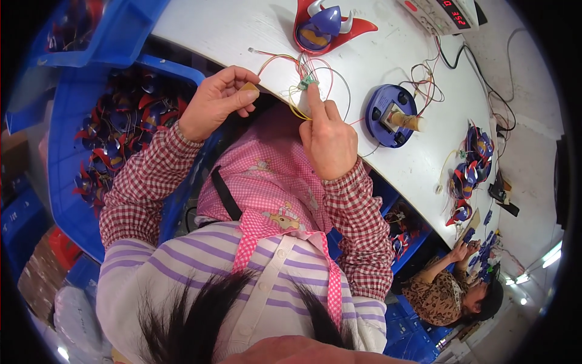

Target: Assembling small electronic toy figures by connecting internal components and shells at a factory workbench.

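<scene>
Near the table's edge, my left hand [219,102] is closed, with a small tan flat piece [249,89] pinched between thumb and fingers. My right hand [330,142] has its index finger pressed onto a small green circuit board [307,82], the other fingers curled in. Thin red, yellow and dark wires run from the board. Just beyond it lies a toy figure [326,25] with a blue head, silver horns and red wings, its wires leading toward the board. To the right of my right hand sits a round blue base [388,115] with black feet and a tan cylinder on it.
A blue bin [63,164] full of similar toys stands at my left. A white device [438,13] with a red display is at the far right, cables trailing. More toys [470,164] lie along the white table [424,167]. Another person [439,294] works further down.
</scene>
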Demonstrator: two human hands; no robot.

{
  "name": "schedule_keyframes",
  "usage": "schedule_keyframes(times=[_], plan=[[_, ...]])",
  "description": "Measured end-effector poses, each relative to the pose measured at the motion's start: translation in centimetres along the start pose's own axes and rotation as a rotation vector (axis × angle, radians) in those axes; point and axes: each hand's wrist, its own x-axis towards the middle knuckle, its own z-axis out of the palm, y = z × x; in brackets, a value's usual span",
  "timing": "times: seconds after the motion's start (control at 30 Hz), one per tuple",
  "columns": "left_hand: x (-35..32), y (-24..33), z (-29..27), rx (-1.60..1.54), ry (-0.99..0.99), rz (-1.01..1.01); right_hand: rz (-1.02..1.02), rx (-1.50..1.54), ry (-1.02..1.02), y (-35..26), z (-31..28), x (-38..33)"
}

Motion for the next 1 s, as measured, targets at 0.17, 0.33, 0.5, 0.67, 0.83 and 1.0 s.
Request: schedule_keyframes(times=[0.17, 0.33, 0.5, 0.67, 0.83, 1.0], plan=[[0.02, -0.11, -0.07, 0.004, -0.003, 0.001, -0.030, -0.045, 0.002, -0.01, 0.21, 0.01], [0.01, -0.22, -0.09, 0.005, -0.002, 0.009, -0.064, -0.025, 0.020, 0.51, 0.26, 0.00], [-0.03, -0.25, 0.03, 0.004, -0.003, 0.025, -0.080, -0.016, 0.055, 0.75, 0.49, -0.22], [-0.11, -0.18, 0.04, 0.011, 0.002, 0.033, -0.061, -0.025, 0.080, 0.45, 0.46, -0.29], [-0.05, -0.27, 0.02, 0.012, 0.004, 0.035, -0.041, -0.016, 0.084, 0.47, 0.41, -0.26], [-0.04, -0.14, 0.08, 0.019, 0.009, 0.039, -0.013, 0.006, 0.055, 0.25, 0.02, -0.18]])
